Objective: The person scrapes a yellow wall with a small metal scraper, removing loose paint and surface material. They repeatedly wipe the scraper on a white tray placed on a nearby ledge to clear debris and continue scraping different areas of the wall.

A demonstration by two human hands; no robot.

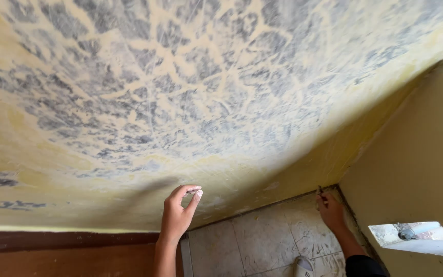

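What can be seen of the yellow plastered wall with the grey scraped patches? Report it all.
The yellow plastered wall with grey scraped patches fills most of the view. Its coat looks worn: grey blotches split by a web of pale cream lines, fuller yellow toward the edges. It meets a yellow side wall at a corner and a tiled floor below. The left hand touches it with pinched fingertips; the right hand works at its base.

Two hands: left hand (pixel 178 215), right hand (pixel 330 210). One wall opening (pixel 415 238). One white shoe (pixel 302 266).
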